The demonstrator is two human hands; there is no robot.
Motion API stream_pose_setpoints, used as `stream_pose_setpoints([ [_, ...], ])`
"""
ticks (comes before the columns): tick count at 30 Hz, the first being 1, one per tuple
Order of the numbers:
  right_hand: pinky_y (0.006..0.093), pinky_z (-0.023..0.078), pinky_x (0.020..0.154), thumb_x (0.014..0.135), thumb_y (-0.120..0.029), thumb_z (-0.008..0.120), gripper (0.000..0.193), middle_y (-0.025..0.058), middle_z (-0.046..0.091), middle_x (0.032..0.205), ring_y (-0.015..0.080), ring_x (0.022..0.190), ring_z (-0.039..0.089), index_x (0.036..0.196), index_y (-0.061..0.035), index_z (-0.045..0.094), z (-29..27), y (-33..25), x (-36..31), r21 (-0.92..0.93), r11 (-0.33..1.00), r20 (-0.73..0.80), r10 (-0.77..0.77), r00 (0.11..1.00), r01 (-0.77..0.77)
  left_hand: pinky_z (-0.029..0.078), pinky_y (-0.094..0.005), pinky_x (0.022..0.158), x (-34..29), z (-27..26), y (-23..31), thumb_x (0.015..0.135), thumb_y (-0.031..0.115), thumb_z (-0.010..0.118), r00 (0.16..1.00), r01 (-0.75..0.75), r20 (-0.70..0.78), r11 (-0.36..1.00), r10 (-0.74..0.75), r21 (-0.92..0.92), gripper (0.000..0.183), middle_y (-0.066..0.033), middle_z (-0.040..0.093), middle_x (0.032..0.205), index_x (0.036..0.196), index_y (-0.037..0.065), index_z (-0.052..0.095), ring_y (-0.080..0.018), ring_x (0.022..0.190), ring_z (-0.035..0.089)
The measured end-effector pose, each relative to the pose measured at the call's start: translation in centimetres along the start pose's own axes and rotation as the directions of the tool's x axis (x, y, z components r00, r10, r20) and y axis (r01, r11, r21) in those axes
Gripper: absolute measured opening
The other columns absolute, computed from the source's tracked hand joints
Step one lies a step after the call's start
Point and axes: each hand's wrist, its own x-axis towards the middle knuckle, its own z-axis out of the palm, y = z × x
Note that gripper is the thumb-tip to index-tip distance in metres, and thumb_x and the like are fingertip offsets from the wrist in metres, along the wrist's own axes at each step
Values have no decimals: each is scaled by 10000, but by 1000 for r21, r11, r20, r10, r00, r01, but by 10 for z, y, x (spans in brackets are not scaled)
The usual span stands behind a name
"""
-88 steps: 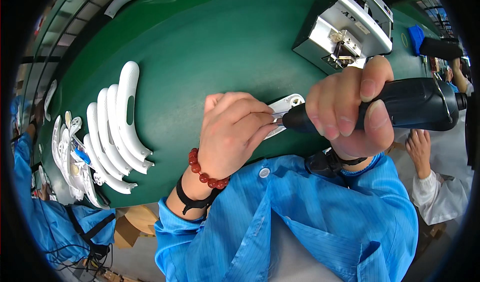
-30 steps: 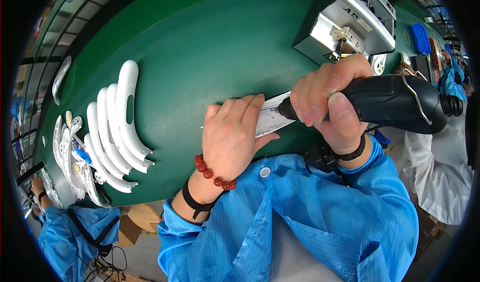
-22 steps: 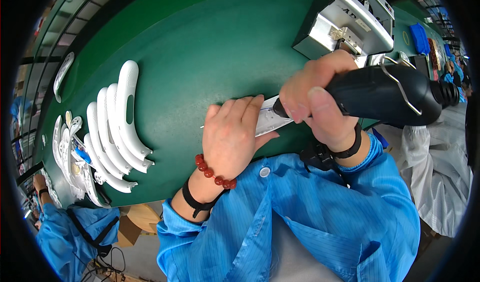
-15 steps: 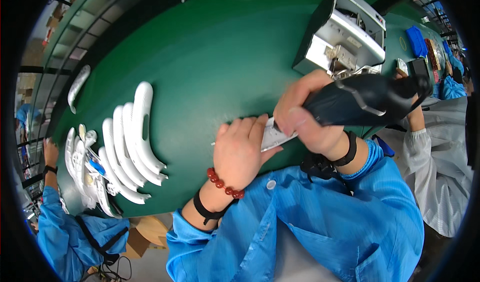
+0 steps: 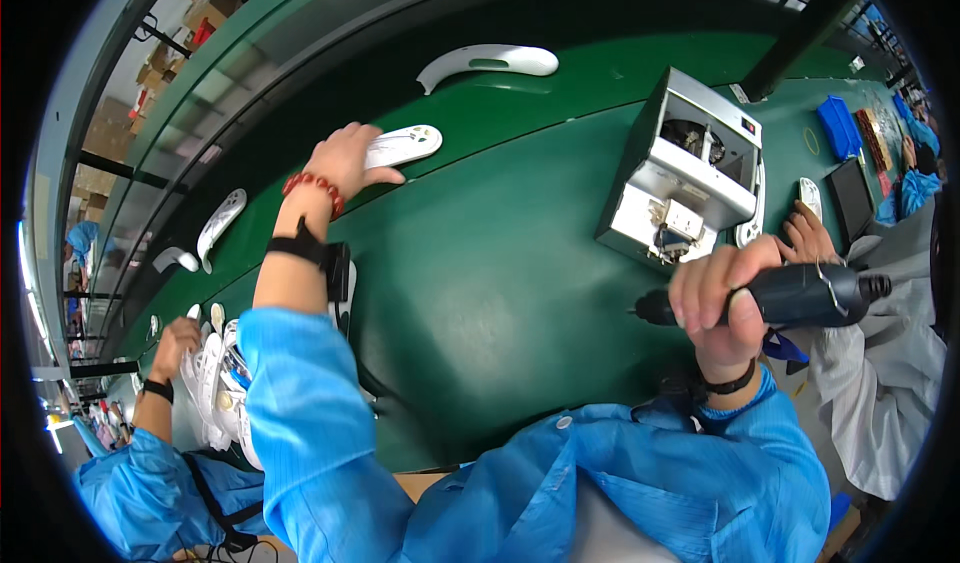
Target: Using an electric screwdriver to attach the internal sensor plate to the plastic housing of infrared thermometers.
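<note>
My left hand reaches far out to the table's back strip. Its fingers and thumb are around one end of an elongated white plastic part, whose rounded end sticks out to the right with its recessed inner side up. My right hand grips a black electric screwdriver held level above the table. The screwdriver's tip points left and touches nothing. White curved shells lie partly hidden behind my left forearm.
A silver-grey metal machine stands at the back right. On the back strip lie a curved white shell and another white piece. Co-workers' hands are at both sides. A blue tray sits far right.
My left hand has carried the white part from in front of me to the back strip. My right hand has drawn the screwdriver away to the right. The view has shifted.
</note>
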Motion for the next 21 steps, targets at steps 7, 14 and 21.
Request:
stream_pose_setpoints([
  [7, 283, 429, 469, 909, -230, 624, 257, 31, 488, 621, 144, 471, 466, 964, -91, 415, -13, -12, -9, -88, 996, -32, 4, 999, -7, 423, -413, 1046, 132, 13, 34, 804, 416, 716, 962, 9, -274, 999, 0, 32, 629, -199, 500, 1354, 1280, 36, 561, -346, 1215, 520],
  [14, 290, 431, 465, 907, -218, 626, 252, 37, 498, 616, 153, 483, 474, 961, -73, 427, -14, -27, 2, -131, 986, -37, -112, 993, 106, 533, -429, 844, 102, -26, 116, 776, 62, 650, 948, 41, -317, 999, -33, 19, 300, -175, 590, 1113, 1072, 27, 609, -364, 981, 624],
  [21, 321, 431, 467, 923, -102, 530, 114, 73, 486, 606, 162, 482, 446, 950, -47, 434, -34, -23, 25, -131, 969, -7, -211, 977, 209, 527, -424, 720, -106, -45, 165, 671, 34, 762, 921, -151, -389, 945, 27, -290, 601, -195, 638, 1026, 1225, 49, 529, -365, 855, 643],
])
